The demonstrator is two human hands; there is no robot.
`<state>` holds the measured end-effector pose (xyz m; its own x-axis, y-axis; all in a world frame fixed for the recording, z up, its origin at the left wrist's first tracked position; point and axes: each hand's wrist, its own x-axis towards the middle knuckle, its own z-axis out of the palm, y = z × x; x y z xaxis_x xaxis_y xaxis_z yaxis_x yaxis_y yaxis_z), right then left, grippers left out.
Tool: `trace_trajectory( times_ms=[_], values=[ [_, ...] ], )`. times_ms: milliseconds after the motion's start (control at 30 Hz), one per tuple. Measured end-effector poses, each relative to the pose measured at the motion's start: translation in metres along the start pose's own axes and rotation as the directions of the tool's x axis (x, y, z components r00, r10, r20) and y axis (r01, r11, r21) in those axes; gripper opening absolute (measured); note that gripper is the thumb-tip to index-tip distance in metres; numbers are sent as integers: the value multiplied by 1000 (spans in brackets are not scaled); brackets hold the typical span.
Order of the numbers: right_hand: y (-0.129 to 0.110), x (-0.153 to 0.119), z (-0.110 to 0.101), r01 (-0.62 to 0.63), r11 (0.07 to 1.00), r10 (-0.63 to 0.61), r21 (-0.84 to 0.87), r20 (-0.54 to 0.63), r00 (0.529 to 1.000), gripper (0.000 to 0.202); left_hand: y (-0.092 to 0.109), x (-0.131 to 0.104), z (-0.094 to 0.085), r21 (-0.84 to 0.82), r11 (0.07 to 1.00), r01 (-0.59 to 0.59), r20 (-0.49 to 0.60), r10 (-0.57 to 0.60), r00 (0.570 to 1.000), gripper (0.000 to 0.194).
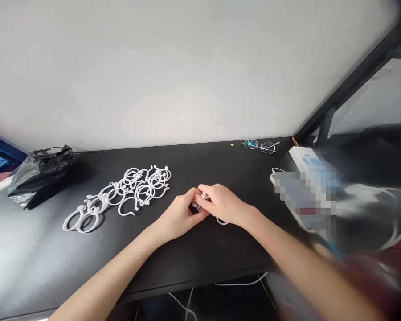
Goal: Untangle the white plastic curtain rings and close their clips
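My left hand [177, 217] and my right hand [227, 204] meet over the middle of the black table, with fingers closed together. Between them is a white plastic ring [222, 221]; its lower curve shows below my right hand, and small white knobbed ends peek out between the fingers. Most of this ring is covered by my hands. To the left lies a loose pile of several similar white rings [143, 192], some with a visible gap and small knobs at the ends. Two rings [87, 223] rest at the pile's near left end.
A crumpled black plastic bag [50, 171] sits at the far left. Eyeglasses [268, 147] lie near the wall, beside a tiny yellow bit [232, 145]. On the right are a white box [302, 156] and a partly blurred-out phone [292, 200] with a cable.
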<state>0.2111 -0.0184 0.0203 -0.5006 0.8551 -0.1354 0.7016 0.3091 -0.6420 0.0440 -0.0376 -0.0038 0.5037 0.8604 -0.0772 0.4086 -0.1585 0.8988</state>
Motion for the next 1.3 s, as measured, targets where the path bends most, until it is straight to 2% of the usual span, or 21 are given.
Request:
trace_trajectory(
  times_ms=[433, 633, 767, 933, 1100, 1200, 1300],
  values=[
    [8, 3, 6, 65, 998, -64, 27, -41, 997, 29, -2, 1, 0, -39, 999, 4, -6, -4, 1000, 8],
    [11, 5, 9, 101, 989, -86, 112, -128, 988, 26, -3, 2, -2, -125, 992, -12, -62, 4, 998, 8],
    [12, 6, 11, 157, 956, -106, 248, -204, 973, 24, -2, 5, -4, -227, 974, 10, -95, -33, 995, 11],
    [13, 7, 12, 154, 875, -47, 459, -237, 970, 23, 3, 3, -10, -453, 888, 79, -47, -112, 993, 14],
    [13, 11, 10, 142, 717, 3, 683, -206, 979, 30, 0, 3, -16, -659, 742, 124, -60, -216, 975, 18],
    [14, 14, 8, 147, 644, 24, 751, -211, 977, 33, -4, 6, -18, -769, 630, 108, -84, -267, 960, 21],
    [16, 16, 8, 147, 624, 49, 767, -226, 973, 34, -5, 7, -20, -824, 561, 79, -85, -259, 962, 21]
  ],
)
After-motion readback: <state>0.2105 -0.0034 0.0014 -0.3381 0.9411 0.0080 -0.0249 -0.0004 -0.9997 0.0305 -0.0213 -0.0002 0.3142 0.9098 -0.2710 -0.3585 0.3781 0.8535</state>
